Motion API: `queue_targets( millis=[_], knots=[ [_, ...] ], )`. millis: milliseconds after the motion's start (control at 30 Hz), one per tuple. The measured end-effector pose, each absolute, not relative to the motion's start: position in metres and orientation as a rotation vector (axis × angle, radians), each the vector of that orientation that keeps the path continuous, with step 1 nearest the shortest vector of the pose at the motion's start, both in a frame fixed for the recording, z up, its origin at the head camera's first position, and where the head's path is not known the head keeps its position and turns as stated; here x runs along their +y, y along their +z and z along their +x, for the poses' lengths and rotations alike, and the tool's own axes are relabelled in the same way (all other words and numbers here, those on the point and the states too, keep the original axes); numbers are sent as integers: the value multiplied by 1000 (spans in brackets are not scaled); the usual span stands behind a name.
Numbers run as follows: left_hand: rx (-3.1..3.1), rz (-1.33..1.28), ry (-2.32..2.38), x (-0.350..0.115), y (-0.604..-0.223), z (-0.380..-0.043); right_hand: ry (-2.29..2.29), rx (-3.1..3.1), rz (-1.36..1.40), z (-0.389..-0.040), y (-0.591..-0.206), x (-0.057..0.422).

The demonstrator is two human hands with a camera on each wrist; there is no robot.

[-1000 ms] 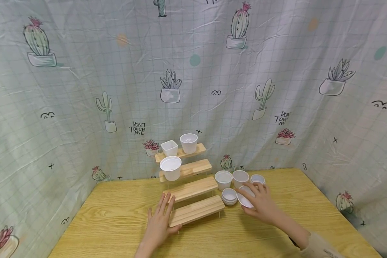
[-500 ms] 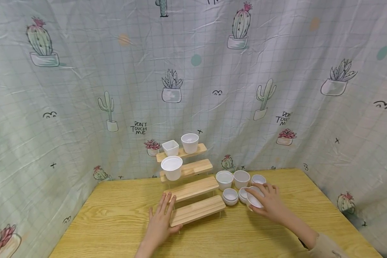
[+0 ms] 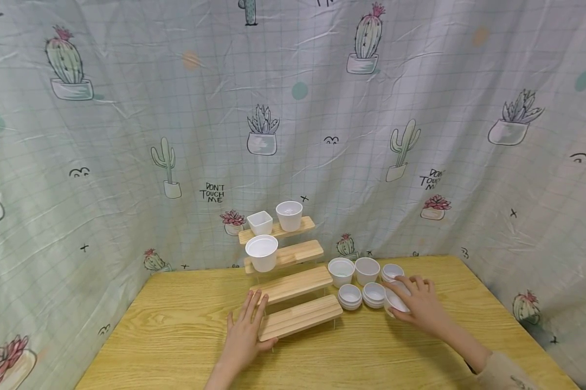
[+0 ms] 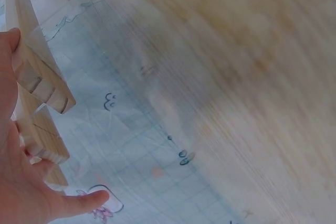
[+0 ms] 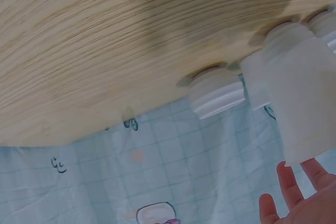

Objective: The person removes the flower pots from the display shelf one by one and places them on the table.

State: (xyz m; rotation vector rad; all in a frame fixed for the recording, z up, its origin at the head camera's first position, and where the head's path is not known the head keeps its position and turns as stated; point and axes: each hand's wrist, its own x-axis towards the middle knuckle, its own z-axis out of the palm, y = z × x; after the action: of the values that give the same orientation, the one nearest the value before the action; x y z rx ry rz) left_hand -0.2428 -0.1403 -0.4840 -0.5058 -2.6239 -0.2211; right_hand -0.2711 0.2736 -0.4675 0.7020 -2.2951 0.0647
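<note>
In the head view my left hand [image 3: 244, 333] rests on the left end of a four-step wooden display stand [image 3: 300, 317], fingers extended and thumb at the lowest step. The left wrist view shows that hand along the stand's plank ends [image 4: 44, 135]. My right hand [image 3: 422, 306] holds a white pot [image 3: 397, 299] by its rim, at the right end of a group of white pots. From the right wrist, this pot [image 5: 304, 103] looks tall and tapered, with fingertips [image 5: 286, 174] at its rim.
A square white pot [image 3: 260, 223] and a round one [image 3: 289, 215] stand on the top step, with a wide-rimmed pot [image 3: 262, 253] below. Beside the stand are two taller pots, including one white pot [image 3: 341, 271], and small low pots [image 3: 349, 297]. A cactus-print curtain [image 3: 293, 173] backs the table.
My right hand has moved to the right with the white pot, uncovering a small low pot to its left. My left hand stays at the stand.
</note>
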Motion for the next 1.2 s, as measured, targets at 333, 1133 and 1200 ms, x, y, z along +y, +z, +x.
queue_targets(
  millis=[333, 1133, 1200],
  knots=[
    [-2622, -506, -230, -141, -483, -243, 55, -2319, 662, -275, -469, 290],
    [-2615, -494, -243, -140, -483, -242, 5, -2296, 676, -297, -482, 302],
    [-2603, -497, -236, -140, -483, -242, 10, -2295, 679, -298, -482, 302]
  ],
)
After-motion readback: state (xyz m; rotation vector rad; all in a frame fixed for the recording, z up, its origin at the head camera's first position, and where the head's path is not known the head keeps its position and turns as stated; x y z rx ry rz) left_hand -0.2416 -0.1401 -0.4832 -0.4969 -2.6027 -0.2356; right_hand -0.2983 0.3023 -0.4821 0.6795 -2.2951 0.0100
